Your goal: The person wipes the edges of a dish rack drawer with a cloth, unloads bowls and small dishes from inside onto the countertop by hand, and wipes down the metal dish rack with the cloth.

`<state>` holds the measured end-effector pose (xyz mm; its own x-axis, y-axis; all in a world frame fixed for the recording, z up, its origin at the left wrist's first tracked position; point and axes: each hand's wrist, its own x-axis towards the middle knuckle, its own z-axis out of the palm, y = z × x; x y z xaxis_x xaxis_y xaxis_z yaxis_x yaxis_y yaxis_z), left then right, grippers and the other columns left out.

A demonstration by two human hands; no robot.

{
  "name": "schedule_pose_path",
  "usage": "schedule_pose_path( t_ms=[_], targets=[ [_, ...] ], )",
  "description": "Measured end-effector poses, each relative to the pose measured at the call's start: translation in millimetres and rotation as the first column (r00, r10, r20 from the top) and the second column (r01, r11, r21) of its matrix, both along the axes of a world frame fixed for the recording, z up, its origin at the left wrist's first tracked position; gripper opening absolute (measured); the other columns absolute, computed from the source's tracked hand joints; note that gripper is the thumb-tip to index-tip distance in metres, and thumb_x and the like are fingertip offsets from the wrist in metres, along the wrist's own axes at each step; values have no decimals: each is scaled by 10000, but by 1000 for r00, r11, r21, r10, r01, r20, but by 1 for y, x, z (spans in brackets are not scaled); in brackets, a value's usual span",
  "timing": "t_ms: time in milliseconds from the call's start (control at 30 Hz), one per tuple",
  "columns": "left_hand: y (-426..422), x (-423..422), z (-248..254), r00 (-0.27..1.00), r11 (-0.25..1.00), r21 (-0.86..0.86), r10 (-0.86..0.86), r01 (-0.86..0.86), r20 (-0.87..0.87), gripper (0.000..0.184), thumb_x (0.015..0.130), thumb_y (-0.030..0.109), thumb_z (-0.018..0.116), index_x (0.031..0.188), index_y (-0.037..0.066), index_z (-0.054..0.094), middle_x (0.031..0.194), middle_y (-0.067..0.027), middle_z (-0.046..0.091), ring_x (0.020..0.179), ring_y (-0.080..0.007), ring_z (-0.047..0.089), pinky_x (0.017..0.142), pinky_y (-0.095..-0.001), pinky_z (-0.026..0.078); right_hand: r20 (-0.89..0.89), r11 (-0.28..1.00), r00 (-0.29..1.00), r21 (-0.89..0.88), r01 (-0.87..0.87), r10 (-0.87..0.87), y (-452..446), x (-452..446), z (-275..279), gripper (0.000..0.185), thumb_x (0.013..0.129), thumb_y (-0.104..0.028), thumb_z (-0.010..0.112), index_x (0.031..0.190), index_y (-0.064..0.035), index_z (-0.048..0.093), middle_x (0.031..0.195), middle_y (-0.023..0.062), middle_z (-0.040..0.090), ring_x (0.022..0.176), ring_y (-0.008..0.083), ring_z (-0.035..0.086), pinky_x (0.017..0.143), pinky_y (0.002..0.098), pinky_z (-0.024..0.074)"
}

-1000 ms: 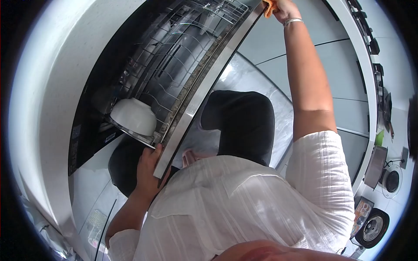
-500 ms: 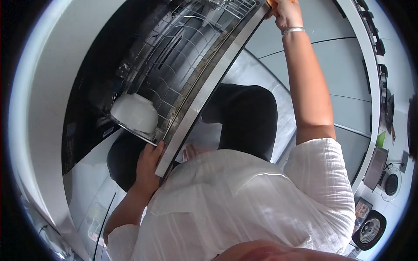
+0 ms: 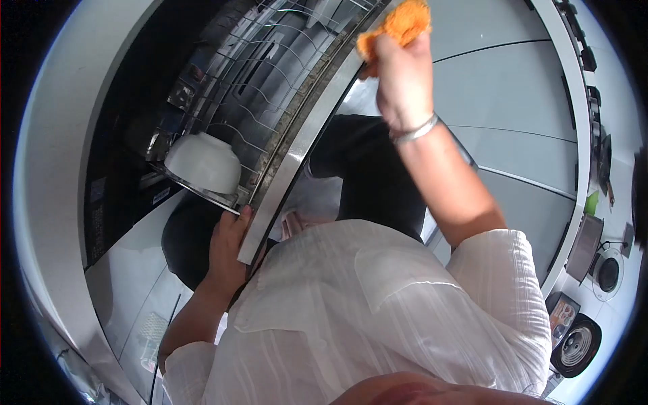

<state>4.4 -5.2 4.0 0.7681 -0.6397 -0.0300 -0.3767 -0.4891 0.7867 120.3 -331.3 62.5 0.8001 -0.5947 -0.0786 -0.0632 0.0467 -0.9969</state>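
Observation:
An orange cloth (image 3: 405,23) is bunched in my right hand (image 3: 405,81), which is over the upper part of the drawer's metal front edge (image 3: 297,145). My left hand (image 3: 229,243) grips the lower corner of the pulled-out drawer, its fingertips at the rim just below the bowl. A white bowl (image 3: 204,164) lies upside down in the drawer's near corner. Wire racks (image 3: 260,81) fill the drawer beyond the bowl. Between the racks and the metal front runs a stained strip (image 3: 277,152).
Grey cabinet fronts (image 3: 506,94) stand on the right, with a counter edge beyond them. My dark-trousered knees (image 3: 371,169) are bent below the drawer. A grey bin-like box (image 3: 584,250) and a round black item (image 3: 577,345) sit at the far right.
My right hand has come down and left from the drawer's far end, bringing the orange cloth more fully into view. My left hand stays at the lower corner.

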Motion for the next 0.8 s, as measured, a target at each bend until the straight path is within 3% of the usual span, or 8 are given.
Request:
schedule_pose_path(
  t_ms=[167,300,400,533,633,700,733,800],
  targets=[
    [-5,2,5,994,995,99,30,-19,-108,462,850,93,612,1283,-27,502,1156,-221,529,1007,-399,594,844,-387,490,-29,980,987,128,-154,159,68,-69,6,289,894,12,523,1173,-36,467,974,43,592,850,121,616,706,266,526],
    [-12,2,12,877,983,67,185,-173,-444,484,844,103,608,1301,-17,502,1192,-228,529,1056,-399,586,875,-380,482,16,827,909,408,-387,417,88,-124,1,509,894,63,567,1358,-40,384,1070,41,567,887,116,607,751,254,522],
    [-6,3,3,969,995,68,86,-72,-230,511,829,108,613,1313,-12,502,1205,-235,528,1083,-410,577,898,-395,477,-3,659,745,470,-587,667,59,-138,-4,525,895,65,591,1372,-34,395,1127,37,576,1041,109,585,871,278,510],
    [-2,1,3,967,985,163,86,-48,-240,552,814,111,619,1336,-11,489,1221,-244,519,1078,-429,572,884,-420,481,41,658,804,551,-514,593,12,-132,-10,507,891,69,607,1362,-12,439,1193,41,593,1111,116,561,964,293,452],
    [3,-3,-2,936,954,293,161,-66,-312,517,848,149,607,1330,5,491,1182,-219,545,1032,-406,588,870,-425,488,-2,769,822,354,-532,570,-24,-126,-2,394,951,-11,584,1330,12,481,1248,47,589,1143,112,539,972,293,433],
    [10,-8,-17,794,920,331,358,-210,-491,456,896,195,580,1314,32,499,1119,-178,576,967,-354,606,835,-413,504,-150,821,818,-62,-568,555,-51,-122,7,204,955,-51,590,1146,21,600,1116,57,602,1032,141,559,917,278,432],
    [11,-11,-27,596,870,350,492,-346,-634,420,924,222,561,1304,51,504,1080,-151,590,922,-316,616,803,-402,517,-186,751,810,-305,-586,557,-62,-115,6,152,955,-65,595,1073,24,631,1064,66,600,994,159,561,905,283,429],
    [10,-12,-32,580,853,308,515,-421,-632,370,971,278,527,1287,86,510,1008,-99,609,835,-236,616,723,-372,533,-91,766,888,-471,-438,451,-69,-102,-1,132,952,-91,611,995,30,639,991,88,580,952,198,553,902,309,426]
  ],
)
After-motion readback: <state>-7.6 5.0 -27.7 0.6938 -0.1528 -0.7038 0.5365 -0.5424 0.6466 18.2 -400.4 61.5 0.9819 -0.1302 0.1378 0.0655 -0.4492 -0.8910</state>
